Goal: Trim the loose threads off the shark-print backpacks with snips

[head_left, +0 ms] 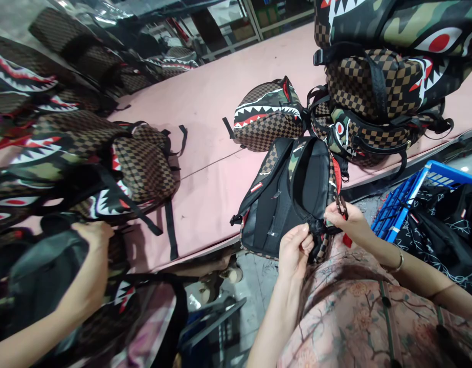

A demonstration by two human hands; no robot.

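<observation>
A backpack (276, 204) with brown checkered edges leans over the table's front edge, its black padded back and shoulder straps facing up. With closed fingers, my left hand (295, 248) pinches a black strap (316, 226) at the bag's near right corner. My right hand (345, 217) is closed just right of it, against the bag's side. A dark looped piece (340, 204) shows at its fingers; what it is I cannot make out. Below that hand hangs a small red tag (347, 240). Red lining (336, 171) shows along the bag's right side.
The pink table (208, 112) runs across the view. Behind the backpack lies a shark-mouth bag (268, 115); a stack of checkered bags (374, 97) rises at right. More bags (143, 163) pile up at left, beside another person's hand (92, 235). A blue crate (400, 204) holds black bags.
</observation>
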